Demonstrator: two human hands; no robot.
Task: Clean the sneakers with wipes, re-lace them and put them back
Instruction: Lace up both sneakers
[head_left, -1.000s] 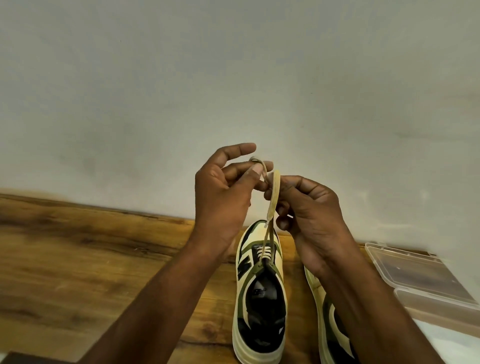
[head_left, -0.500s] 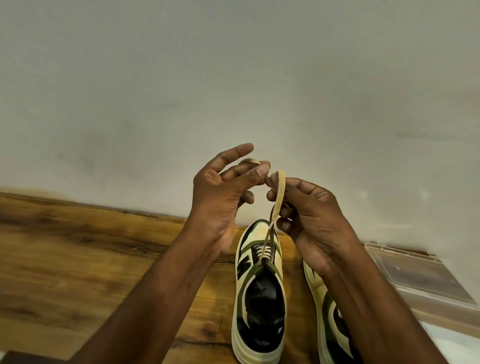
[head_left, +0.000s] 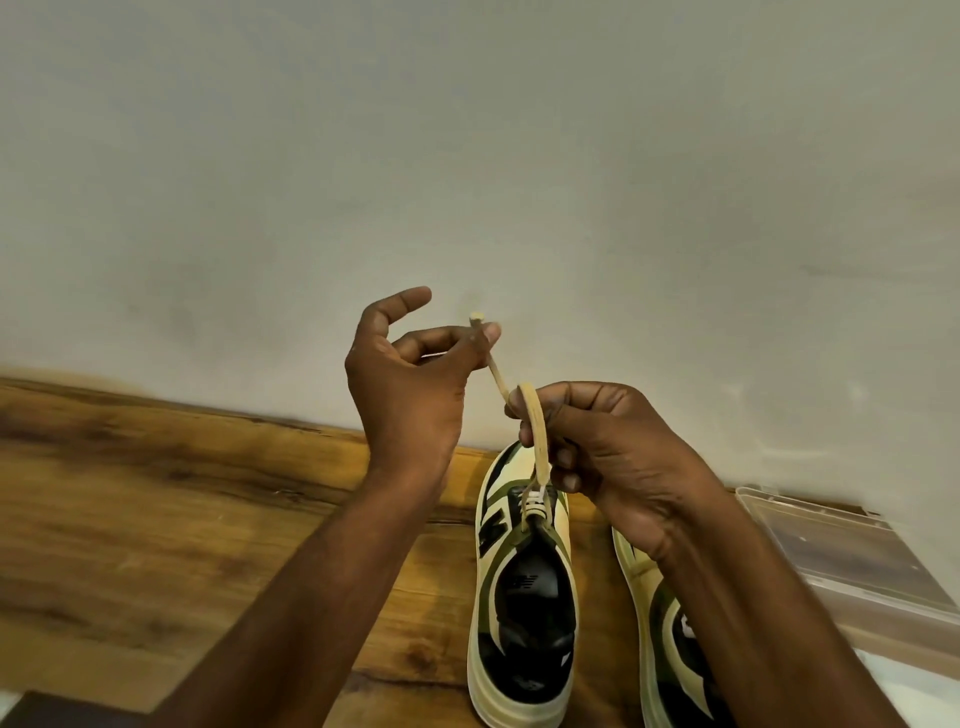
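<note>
The fingers of the left hand pinched the free end of the tan lace just below its tip, index finger standing clear of the pinch. The fingers of the right hand were curled round a loop of the same lace, which arched over the knuckle and dropped toward 6 o'clock to the top eyelets of the left sneaker.

The short run of lace between the two hands lay on a slant, from the right hand up toward 11 o'clock to the left pinch. The loop's own long axis ran nearly 12 to 6, in line with the sneaker, whose toe pointed to 12 o'clock at the wall.

The sneaker stood on the wooden worktop, directly under the right hand; the second sneaker lay just beside it at 3 o'clock, partly hidden by the forearm. A clear plastic box sat farther toward 3 o'clock.

By my reading the bow was being tied: the left hand, holding the free end, would carry it round the loop, so the right hand had to keep that loop upright and steady.
</note>
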